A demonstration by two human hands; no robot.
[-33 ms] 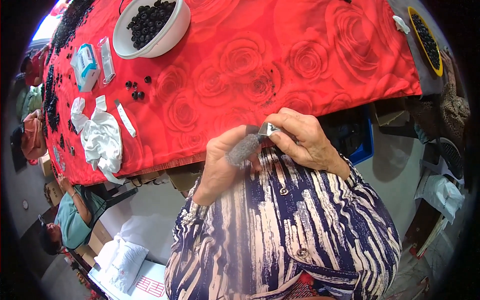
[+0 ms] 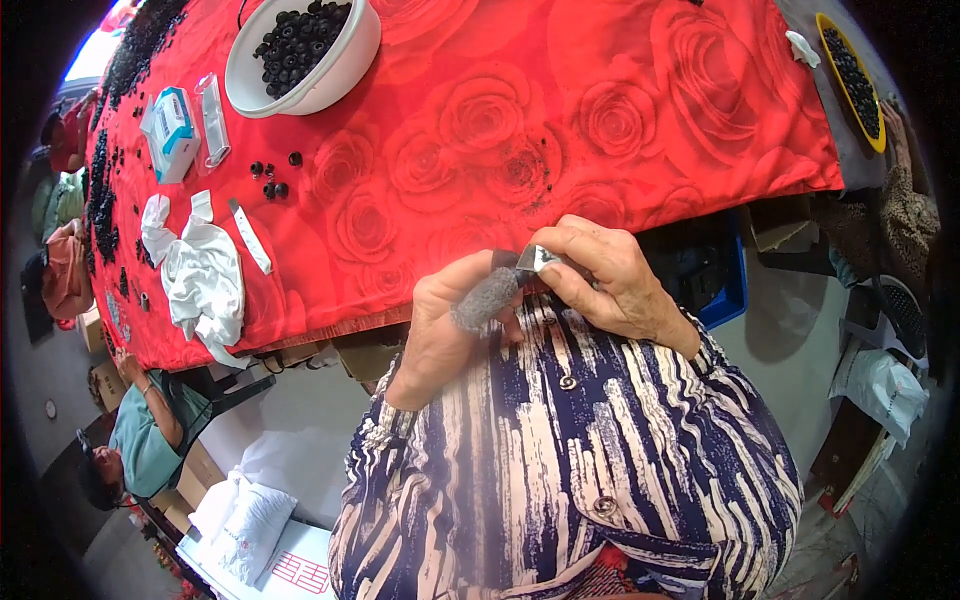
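Both my hands are close together at the near edge of the table, in front of my patterned shirt. My left hand is closed around a small dark piece, mostly hidden by the fingers. A grey fuzzy patch covers part of that hand; whether it is a finger wrap or something held, I cannot tell. Between the thumb and fingers of my right hand is a small flat metal blade, its edge against the dark piece. Several loose black round parts lie on the cloth farther left.
A red rose-patterned tablecloth covers the table. On it stand a white bowl of black parts, a blue-and-white packet, a white crumpled cloth and a white strip. A yellow-rimmed tray is far right; people sit left and right.
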